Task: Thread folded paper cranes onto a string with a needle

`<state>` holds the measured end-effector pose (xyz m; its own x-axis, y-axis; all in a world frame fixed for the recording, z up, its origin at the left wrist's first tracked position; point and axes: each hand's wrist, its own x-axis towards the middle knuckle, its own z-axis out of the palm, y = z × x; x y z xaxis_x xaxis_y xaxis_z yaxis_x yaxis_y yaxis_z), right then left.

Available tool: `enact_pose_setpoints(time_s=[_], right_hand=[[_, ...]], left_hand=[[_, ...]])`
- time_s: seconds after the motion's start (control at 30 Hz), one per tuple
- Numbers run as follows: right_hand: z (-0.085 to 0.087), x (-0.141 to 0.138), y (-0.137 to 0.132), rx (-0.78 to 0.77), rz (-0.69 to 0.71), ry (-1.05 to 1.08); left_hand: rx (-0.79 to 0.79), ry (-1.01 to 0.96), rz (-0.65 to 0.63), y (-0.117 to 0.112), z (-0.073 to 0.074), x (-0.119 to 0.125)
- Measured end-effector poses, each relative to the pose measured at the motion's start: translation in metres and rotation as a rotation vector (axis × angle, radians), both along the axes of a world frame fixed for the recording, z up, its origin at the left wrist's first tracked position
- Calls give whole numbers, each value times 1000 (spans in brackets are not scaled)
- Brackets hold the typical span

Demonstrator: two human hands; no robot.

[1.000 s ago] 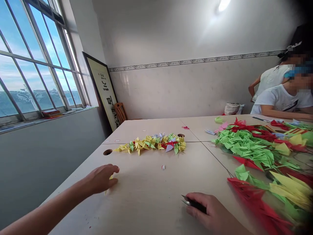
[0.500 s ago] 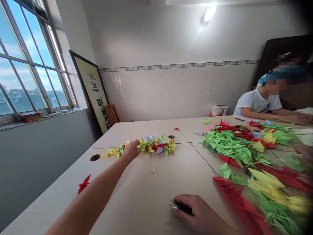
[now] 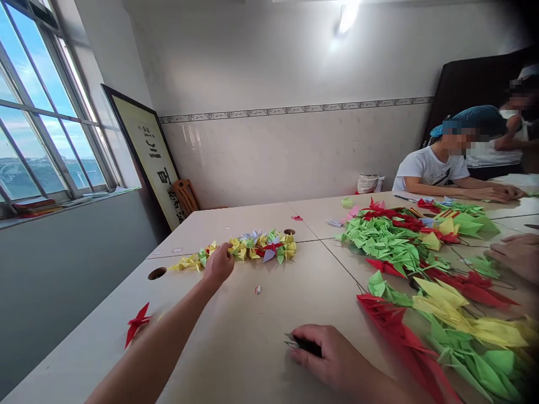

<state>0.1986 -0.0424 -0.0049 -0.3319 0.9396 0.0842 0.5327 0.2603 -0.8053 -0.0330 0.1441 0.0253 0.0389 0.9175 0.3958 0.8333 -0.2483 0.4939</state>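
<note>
My left hand (image 3: 218, 264) reaches far out over the table, fingers closed at the string of small folded paper cranes (image 3: 248, 247) in yellow, green, lilac and red; what it pinches is hidden. My right hand (image 3: 332, 357) rests near the front edge, closed on a small dark tool with a metal tip (image 3: 300, 344). A red paper crane (image 3: 137, 324) lies beside my left forearm. A tiny paper scrap (image 3: 257, 290) sits between my hands.
A large heap of green, red and yellow paper cranes (image 3: 421, 264) covers the beige table (image 3: 236, 336) on the right. Another person's hand (image 3: 516, 255) rests at the right edge; a seated person (image 3: 438, 168) is behind. A round cable hole (image 3: 156, 273) sits at left.
My left hand went from the near table out to the crane string and now stays there. The view shifted left and down. My right hand kept still on the tool.
</note>
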Motion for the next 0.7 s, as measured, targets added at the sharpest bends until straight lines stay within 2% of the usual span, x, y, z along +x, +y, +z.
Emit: enact_pose_setpoints(time_s=[0.07,0.17,0.23,0.3,0.33,0.5,0.7], right_hand=[[-1,0,0,19,-42,47],[-2,0,0,26,-104,108],[-1,0,-1,35,-120,141],[0,0,-2,55,-110,159],[0,-1,-3,71,-100,159],[-1,-4,-3,159,-101,130],[-3,-4,-1,157,-97,82]], left_hand=[[-25,-83,-61,-25,-4,6],[-154,-292,-232,-71,-18,23],[-349,-642,-392,-99,-28,36],[-496,-851,-496,-120,-35,46],[-534,-890,-530,-127,-37,49],[-565,-931,-663,-137,-38,56],[-575,-975,-766,-138,-44,58]])
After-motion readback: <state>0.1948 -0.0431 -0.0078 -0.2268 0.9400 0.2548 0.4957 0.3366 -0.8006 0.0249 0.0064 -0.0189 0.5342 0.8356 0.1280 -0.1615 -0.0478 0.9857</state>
